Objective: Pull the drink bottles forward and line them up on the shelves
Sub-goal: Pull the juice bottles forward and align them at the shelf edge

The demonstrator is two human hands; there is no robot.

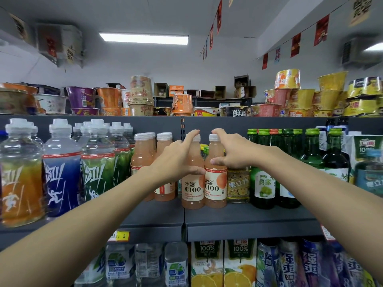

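Two pink C100 juice bottles with white caps stand side by side near the front of the dark shelf (248, 218). My left hand (178, 160) grips the left bottle (191, 191), with the index finger up at its cap and the thumb across its shoulder. My right hand (232, 152) grips the right bottle (215, 189), fingers over the cap and thumb on its neck. More pink juice bottles (143, 154) stand further back to the left, partly hidden by my left arm.
Clear sports drink bottles (60, 168) fill the shelf's left side. Green glass bottles (265, 179) and a yellow-labelled bottle (238, 186) stand to the right. Instant noodle cups (141, 96) crowd the top shelf. Juice cartons (207, 264) and water bottles sit on the shelf below.
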